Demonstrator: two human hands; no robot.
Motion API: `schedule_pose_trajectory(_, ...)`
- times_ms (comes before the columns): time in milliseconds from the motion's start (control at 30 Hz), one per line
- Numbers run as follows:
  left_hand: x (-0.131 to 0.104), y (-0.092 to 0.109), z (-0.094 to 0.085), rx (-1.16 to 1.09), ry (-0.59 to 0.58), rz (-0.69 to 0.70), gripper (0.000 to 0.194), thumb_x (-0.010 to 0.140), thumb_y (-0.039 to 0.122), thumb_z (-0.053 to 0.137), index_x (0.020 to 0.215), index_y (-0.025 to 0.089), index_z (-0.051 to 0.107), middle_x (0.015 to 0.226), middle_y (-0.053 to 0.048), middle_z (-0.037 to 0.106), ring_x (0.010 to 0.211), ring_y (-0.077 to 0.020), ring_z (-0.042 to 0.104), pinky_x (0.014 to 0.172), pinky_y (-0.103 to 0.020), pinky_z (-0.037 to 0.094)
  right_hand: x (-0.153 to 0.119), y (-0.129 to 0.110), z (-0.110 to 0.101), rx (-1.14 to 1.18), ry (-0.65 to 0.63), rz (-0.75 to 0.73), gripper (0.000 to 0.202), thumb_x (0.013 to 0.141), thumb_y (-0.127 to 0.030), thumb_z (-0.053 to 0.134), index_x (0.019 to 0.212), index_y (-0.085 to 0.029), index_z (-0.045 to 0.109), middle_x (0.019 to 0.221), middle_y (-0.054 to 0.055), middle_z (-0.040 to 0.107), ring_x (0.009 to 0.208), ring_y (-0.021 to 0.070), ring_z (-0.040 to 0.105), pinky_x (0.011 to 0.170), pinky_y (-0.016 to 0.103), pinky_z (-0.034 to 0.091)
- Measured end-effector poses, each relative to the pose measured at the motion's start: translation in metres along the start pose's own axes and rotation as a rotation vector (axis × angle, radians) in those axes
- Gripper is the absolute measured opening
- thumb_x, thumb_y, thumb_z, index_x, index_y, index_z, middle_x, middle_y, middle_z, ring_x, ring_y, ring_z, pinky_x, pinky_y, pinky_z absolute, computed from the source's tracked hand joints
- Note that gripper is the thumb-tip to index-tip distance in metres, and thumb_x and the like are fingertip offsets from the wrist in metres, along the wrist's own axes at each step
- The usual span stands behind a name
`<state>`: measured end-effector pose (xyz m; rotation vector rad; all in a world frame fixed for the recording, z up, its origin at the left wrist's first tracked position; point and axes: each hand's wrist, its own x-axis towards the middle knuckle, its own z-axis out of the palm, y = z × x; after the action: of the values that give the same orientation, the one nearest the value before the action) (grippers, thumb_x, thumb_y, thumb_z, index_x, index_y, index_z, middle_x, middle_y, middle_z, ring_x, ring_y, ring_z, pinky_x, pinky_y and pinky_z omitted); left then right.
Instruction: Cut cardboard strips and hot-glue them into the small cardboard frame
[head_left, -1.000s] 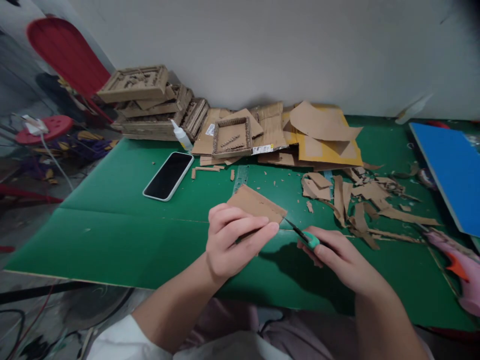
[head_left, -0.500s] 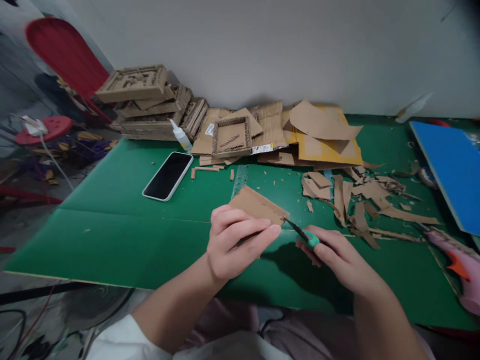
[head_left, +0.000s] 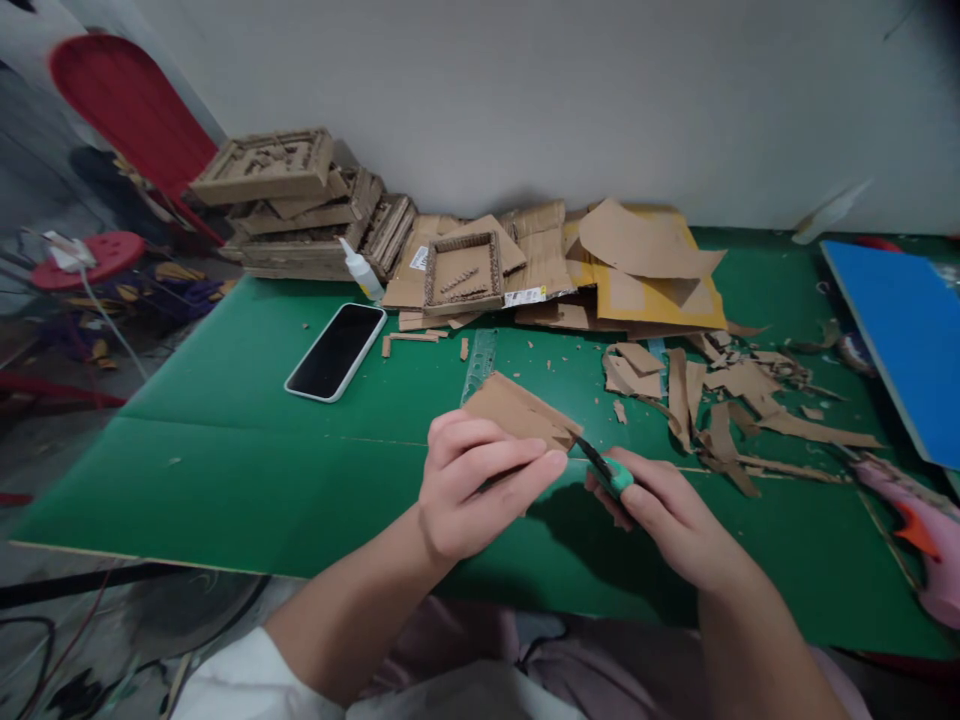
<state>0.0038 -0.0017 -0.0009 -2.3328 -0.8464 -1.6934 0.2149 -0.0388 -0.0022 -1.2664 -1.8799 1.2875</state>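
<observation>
My left hand (head_left: pixel 480 485) grips a small flat cardboard piece (head_left: pixel 517 405), held tilted above the green table (head_left: pixel 247 480). My right hand (head_left: pixel 667 505) is wrapped round the teal handle of a utility knife (head_left: pixel 616 478). The dark blade meets the right corner of the cardboard. Part of the cardboard's near side is hidden behind my left fingers. Behind the cardboard lies a clear ruler (head_left: pixel 480 360), partly covered by it.
Cardboard scraps (head_left: pixel 720 410) litter the right side. A pink glue gun (head_left: pixel 919 530) and a blue board (head_left: pixel 900 350) lie farther right. A phone (head_left: pixel 337 352), a glue bottle (head_left: pixel 362 270), a shallow cardboard tray (head_left: pixel 463 300) and stacked cardboard frames (head_left: pixel 300 240) stand left and back.
The knife tip has pushed slightly farther into the cardboard's corner. My right hand has come a little leftward, while my left hand and the cardboard have shifted slightly to the right.
</observation>
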Motion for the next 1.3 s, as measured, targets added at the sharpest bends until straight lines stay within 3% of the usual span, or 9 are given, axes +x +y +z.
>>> schedule_pose_trajectory(200, 0.0001, 0.0006, -0.0001, 0.007, -0.023, -0.006, 0.014, 0.075, 0.012, 0.067, 0.083, 0.024, 0.068, 0.076, 0.002, 0.068, 0.071, -0.0119, 0.054, 0.066, -0.029, 0.046, 0.0011, 0.0005, 0.0020, -0.024, 0.016, -0.010, 0.037, 0.091, -0.051, 0.030, 0.080, -0.020, 0.046, 0.064, -0.001, 0.046, 0.058, 0.0117, 0.041, 0.055, 0.024, 0.032)
schedule_pose_trajectory(900, 0.0036, 0.0029, 0.0008, -0.018, 0.092, -0.085, 0.019, 0.069, 0.007, 0.071, 0.081, 0.021, 0.067, 0.075, 0.000, 0.064, 0.071, -0.0130, 0.055, 0.062, -0.030, 0.046, 0.0040, 0.0023, -0.0004, -0.087, -0.004, 0.014, 0.037, 0.091, -0.051, 0.032, 0.078, -0.019, 0.047, 0.065, -0.001, 0.048, 0.059, 0.0117, 0.041, 0.056, 0.024, 0.032)
schedule_pose_trajectory(1300, 0.0033, 0.0035, 0.0019, -0.018, 0.074, -0.070, 0.017, 0.067, 0.008, 0.073, 0.076, 0.021, 0.067, 0.071, 0.002, 0.063, 0.067, -0.0107, 0.054, 0.062, -0.028, 0.044, 0.0031, 0.0035, -0.0001, -0.045, -0.011, 0.001, 0.042, 0.089, -0.056, 0.032, 0.078, -0.018, 0.049, 0.065, -0.001, 0.046, 0.058, 0.0114, 0.040, 0.055, 0.025, 0.031)
